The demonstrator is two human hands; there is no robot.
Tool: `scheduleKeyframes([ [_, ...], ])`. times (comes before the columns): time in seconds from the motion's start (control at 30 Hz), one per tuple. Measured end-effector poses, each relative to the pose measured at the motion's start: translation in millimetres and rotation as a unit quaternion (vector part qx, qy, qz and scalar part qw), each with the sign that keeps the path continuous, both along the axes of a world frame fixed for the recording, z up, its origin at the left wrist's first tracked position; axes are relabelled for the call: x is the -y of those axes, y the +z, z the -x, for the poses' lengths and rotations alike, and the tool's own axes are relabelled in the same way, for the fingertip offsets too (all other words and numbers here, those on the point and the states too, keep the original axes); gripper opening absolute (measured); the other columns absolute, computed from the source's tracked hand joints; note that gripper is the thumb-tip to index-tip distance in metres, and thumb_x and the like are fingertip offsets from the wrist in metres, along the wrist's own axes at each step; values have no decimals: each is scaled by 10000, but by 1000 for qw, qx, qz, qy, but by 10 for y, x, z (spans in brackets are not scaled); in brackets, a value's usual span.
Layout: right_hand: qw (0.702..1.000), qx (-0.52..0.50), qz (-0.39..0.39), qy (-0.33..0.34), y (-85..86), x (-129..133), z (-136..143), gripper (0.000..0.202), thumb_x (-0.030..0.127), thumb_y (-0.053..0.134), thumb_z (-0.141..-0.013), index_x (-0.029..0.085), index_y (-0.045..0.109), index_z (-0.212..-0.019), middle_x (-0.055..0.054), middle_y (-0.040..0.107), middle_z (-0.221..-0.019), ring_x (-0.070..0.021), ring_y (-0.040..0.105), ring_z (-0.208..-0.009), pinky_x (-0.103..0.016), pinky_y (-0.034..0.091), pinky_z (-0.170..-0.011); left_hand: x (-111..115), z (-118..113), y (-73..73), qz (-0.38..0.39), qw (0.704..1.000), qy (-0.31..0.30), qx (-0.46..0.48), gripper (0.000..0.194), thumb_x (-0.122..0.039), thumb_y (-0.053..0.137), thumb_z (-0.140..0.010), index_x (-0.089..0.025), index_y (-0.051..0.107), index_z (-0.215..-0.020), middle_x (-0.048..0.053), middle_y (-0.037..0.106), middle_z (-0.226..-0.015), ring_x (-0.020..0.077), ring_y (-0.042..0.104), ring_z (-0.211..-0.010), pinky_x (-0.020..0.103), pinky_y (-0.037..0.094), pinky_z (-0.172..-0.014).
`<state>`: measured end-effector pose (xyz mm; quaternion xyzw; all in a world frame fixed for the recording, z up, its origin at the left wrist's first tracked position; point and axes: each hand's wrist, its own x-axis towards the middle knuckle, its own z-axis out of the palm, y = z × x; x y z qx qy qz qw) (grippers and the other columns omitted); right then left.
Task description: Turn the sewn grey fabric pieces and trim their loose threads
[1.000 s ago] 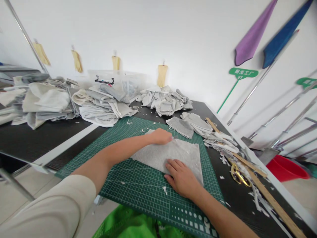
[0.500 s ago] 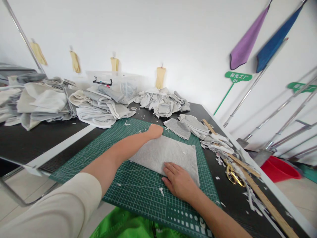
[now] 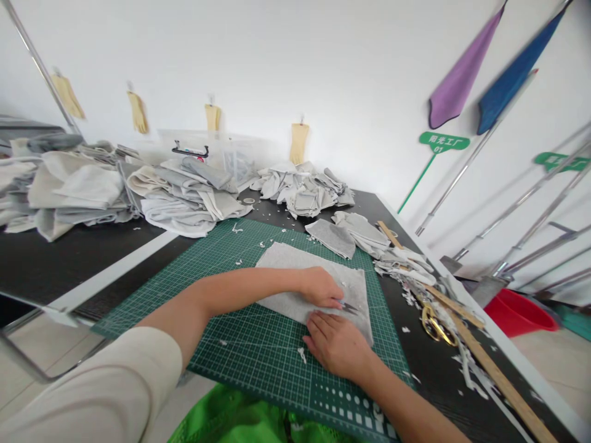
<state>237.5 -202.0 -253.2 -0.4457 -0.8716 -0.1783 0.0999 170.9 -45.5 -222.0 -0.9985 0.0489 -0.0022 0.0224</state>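
The left hand (image 3: pixel 322 287) had its fingers closed round what looked like thread snips (image 3: pixel 349 306), while the right hand (image 3: pixel 339 344), fingers outstretched and gripping nothing, lay on the grey cloth (image 3: pixel 354 286) beneath both, presumably steadying it.

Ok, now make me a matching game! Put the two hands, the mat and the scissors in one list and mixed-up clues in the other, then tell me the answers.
Things
1. Left hand
2. Cutting mat
3. Right hand
4. Scissors

Clues
A. Palm down at the near edge of the grey cloth
B. Gripping a small pointed tool
C. Gold handles
D. Green with a grid

Pairs: 1-B, 2-D, 3-A, 4-C
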Motion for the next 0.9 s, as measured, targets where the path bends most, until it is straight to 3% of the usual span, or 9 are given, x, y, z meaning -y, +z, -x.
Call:
scheduleKeyframes([
  [0.23,999,-7,37,11,40,40,-51,349,290,391,-904,69,611,-1060,-180,639,-1069,-259,612,-988,-396,515,-807,-129,-178,-101,3,999,-14,-35,457,-531,323,-875,-212,648,-839,80,691,-799,184,613,-687,286,419,-606],
  [0.3,998,-7,56,7,43,46,-69,361,301,381,-906,72,602,-1077,-174,632,-1091,-258,605,-1006,-390,520,-801,-256,-288,-90,0,998,45,-34,463,-545,337,-866,-209,656,-871,85,696,-836,193,626,-739,292,437,-650],
  [0.43,998,-15,61,4,32,60,-99,367,310,388,-904,76,583,-1108,-179,621,-1111,-255,598,-1026,-382,524,-793,-576,-433,0,-20,963,266,21,417,-452,381,-881,-148,662,-929,140,681,-943,235,630,-889,313,449,-735],
  [0.53,998,-23,60,4,21,66,-114,363,310,392,-902,76,579,-1106,-181,621,-1107,-253,599,-1023,-379,524,-788,-685,-425,41,-29,948,315,45,461,-415,300,-915,-117,645,-983,171,669,-967,252,629,-908,331,452,-736],
  [0.6,998,-24,61,6,14,66,-119,367,313,390,-902,75,580,-1107,-180,622,-1105,-252,598,-1024,-380,520,-798,-620,-390,30,-29,955,290,45,488,-463,285,-908,-139,640,-994,151,676,-945,249,633,-880,332,454,-724],
  [0.73,998,-13,57,1,2,67,-109,381,317,376,-906,70,582,-1110,-180,615,-1121,-259,588,-1033,-385,515,-804,-245,-326,-32,-6,993,115,24,534,-584,316,-855,-180,663,-886,102,690,-815,219,634,-741,301,446,-649],
  [0.9,999,-10,36,3,2,67,-67,378,301,393,-899,49,596,-1095,-192,629,-1074,-261,597,-1004,-398,487,-857,198,-311,-71,21,1000,-14,12,560,-594,259,-866,-211,662,-796,64,677,-703,185,603,-605,264,383,-519],
])
